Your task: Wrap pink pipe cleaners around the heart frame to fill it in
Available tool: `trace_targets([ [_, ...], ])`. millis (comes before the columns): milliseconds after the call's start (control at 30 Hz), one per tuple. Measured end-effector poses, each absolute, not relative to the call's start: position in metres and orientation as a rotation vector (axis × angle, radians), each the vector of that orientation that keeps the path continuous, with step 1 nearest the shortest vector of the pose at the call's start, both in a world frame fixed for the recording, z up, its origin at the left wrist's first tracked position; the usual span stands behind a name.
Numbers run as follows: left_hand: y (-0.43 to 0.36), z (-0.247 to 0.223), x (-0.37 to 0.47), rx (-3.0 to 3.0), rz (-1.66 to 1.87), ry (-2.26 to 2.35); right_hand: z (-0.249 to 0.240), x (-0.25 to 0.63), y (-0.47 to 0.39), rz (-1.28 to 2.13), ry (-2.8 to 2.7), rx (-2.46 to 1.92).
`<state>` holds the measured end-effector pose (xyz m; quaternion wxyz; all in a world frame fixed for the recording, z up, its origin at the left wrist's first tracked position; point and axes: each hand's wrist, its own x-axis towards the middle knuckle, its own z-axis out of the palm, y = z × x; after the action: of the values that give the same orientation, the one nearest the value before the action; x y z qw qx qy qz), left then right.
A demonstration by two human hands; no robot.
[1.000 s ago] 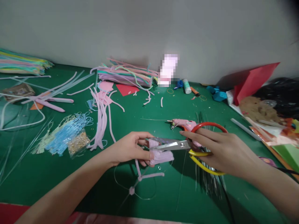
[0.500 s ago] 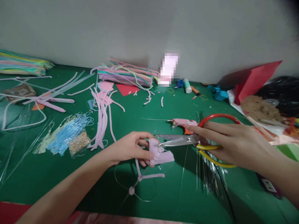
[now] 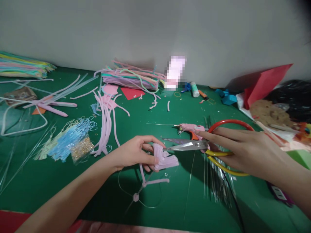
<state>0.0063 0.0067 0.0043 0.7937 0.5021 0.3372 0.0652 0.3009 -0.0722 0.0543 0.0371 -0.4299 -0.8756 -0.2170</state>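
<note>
Between its thumb and fingers, my left hand (image 3: 141,153) pinches a small L-shaped piece of pale pink pipe cleaners (image 3: 167,161). Scissors (image 3: 187,146) with one red and one yellow handle loop are in my right hand (image 3: 240,147). Their blades are parted, and the lower tip points at the upper edge of the pink piece. Below my left hand hangs a thin pink pipe-cleaner frame (image 3: 144,184) with clear line and a small round pink knot (image 3: 135,197). Behind the scissors a pink glue gun (image 3: 191,127) lies on the table.
Blue tassels (image 3: 70,139), a bag of gold beads (image 3: 82,148) and loose pink pipe cleaners (image 3: 105,126) lie left. Pipe-cleaner bundles (image 3: 131,79) rest by the wall. Silvery strips (image 3: 218,181) and a black cord (image 3: 233,197) are under my right hand. Red card (image 3: 267,84) stands at right.
My left hand and the pink piece have shifted slightly left. The scissors have drawn back a little to the right, their lower tip off the middle of the piece.
</note>
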Motion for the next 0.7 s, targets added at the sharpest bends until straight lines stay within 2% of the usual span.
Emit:
trace_targets([
  [167, 0.007, 0.003, 0.006, 1.056, 0.151, 0.707, 0.052, 0.299, -0.073, -0.553, -2.668, -1.375],
  [400, 0.008, 0.001, 0.007, 1.041, 0.162, 0.707, 0.050, 0.292, -0.073, -0.699, -2.684, -1.333],
  [700, 0.011, 0.004, 0.001, 1.015, 0.183, 0.602, 0.040, 0.290, -0.070, -0.617, -2.618, -1.325],
])
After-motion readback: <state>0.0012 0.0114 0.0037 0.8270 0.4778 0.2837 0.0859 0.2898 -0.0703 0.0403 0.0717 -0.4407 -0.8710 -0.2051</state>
